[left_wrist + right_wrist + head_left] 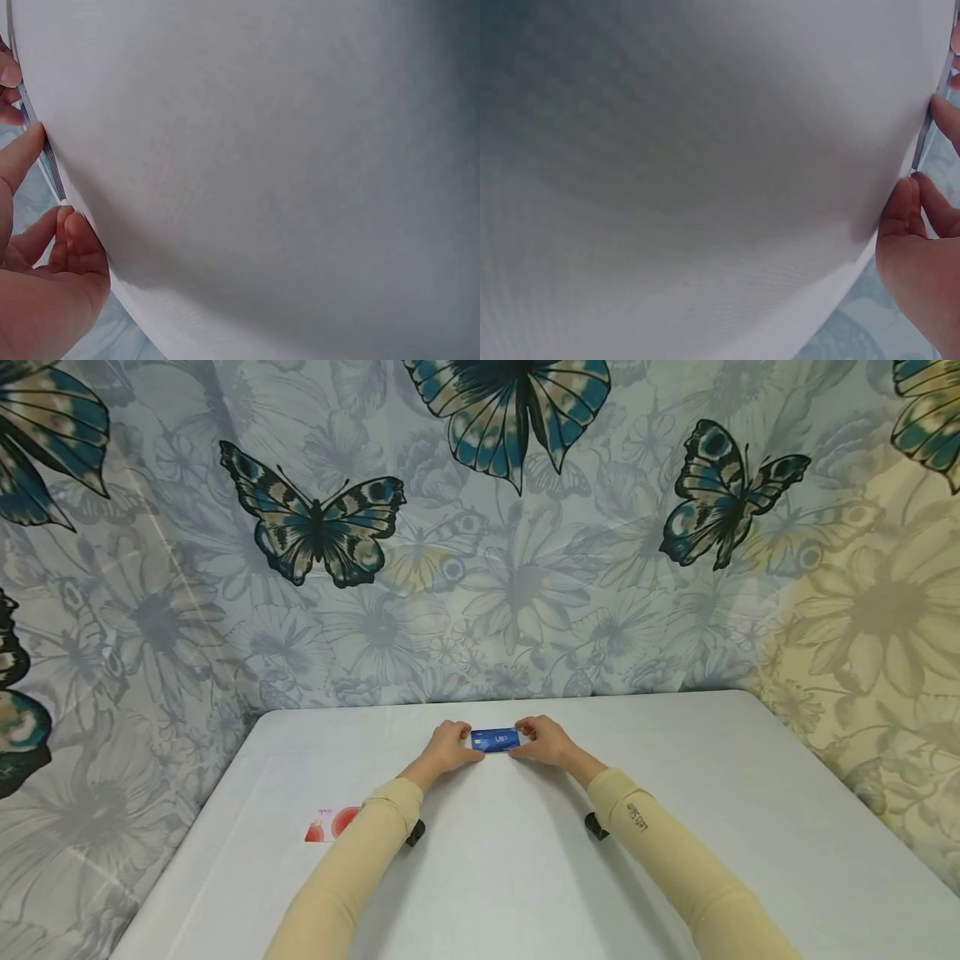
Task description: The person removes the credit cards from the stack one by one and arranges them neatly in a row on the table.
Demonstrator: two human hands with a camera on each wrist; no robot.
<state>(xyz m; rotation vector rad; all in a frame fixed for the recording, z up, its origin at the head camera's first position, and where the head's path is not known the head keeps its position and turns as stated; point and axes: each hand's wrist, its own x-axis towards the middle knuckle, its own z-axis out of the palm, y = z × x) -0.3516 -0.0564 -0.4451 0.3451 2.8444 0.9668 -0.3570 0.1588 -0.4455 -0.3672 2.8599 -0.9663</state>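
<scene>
A blue card [495, 740] printed "VIP" lies face up toward the back of the white table. From the side, in the left wrist view, its striped edge [51, 163] looks like several thin cards stacked flush. My left hand [450, 748] pinches the left end, thumb at the near corner and fingers at the far one. At the opposite end, my right hand [551, 743] grips the stack the same way. The right wrist view shows just a thin slice of the stack edge [923, 142] between thumb and fingers.
A white card with red print [327, 825] lies front left, partly behind my left sleeve [352, 868]. Black wrist devices [415, 833] show under both forearms. The white tabletop [510, 877] ends at a butterfly-patterned backdrop [517, 585].
</scene>
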